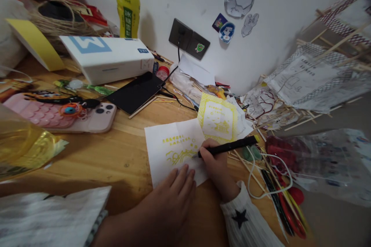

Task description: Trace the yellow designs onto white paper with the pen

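Observation:
My right hand [216, 166] is closed round a black marker pen [228, 147] with a yellow end, its tip at the right part of a yellow drawing. That drawing, with lines of writing above it, is on a white sheet of paper [158, 139]. My left hand [174, 197] lies flat over the sheet's lower edge, fingers stretched out and holding nothing. Just behind the sheet, a second paper [217, 114] bears a finished-looking yellow picture inside a thick yellow border.
Behind the sheet lie a black tablet [136, 92], a pink phone [106, 117] and a white box [113, 60]. A yellow drink bottle [128, 7] stands by the wall. Sticks and a white cable [282, 193] clutter the right, beside a plastic bag [324, 162].

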{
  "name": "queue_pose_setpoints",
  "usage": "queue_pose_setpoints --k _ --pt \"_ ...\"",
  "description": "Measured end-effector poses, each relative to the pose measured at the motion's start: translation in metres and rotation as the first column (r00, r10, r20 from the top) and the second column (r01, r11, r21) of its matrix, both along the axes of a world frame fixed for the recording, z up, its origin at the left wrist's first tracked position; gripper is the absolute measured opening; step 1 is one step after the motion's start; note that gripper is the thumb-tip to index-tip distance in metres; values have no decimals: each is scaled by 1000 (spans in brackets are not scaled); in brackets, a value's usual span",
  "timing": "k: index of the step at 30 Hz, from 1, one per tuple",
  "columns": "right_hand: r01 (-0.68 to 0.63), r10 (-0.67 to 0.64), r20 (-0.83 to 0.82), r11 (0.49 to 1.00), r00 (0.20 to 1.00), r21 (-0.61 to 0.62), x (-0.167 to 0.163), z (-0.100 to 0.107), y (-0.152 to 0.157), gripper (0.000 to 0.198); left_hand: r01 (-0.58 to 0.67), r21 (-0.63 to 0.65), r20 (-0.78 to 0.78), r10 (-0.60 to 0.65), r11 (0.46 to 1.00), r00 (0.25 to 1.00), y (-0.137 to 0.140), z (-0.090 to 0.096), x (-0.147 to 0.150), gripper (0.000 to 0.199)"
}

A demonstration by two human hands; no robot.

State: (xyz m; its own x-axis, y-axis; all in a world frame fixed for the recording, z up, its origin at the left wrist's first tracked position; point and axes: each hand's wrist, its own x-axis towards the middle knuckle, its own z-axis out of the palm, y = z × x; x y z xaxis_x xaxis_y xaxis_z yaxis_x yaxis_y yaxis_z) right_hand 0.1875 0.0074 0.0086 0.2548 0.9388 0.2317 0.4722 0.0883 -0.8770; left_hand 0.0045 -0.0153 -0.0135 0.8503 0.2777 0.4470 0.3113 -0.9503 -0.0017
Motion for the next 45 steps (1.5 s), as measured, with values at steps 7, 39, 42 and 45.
queue_pose_setpoints --k 7,39,42,45 --pt "109 -109 -78 994 991 3 2 -1 1 18 -6 -31 -5 6 1000 1000 1 -1 -2 45" --pt "-13 23 321 999 947 -36 7 7 -26 22 11 -36 11 -10 999 1000 3 -6 -1 34" --pt "-13 13 371 1000 928 -1 7 9 -25 21 22 -44 9 -21 999 1000 3 -5 -1 34" --pt "-44 42 378 999 925 -4 6 12 -24 22 9 -52 9 -9 999 1000 3 -2 -1 33"
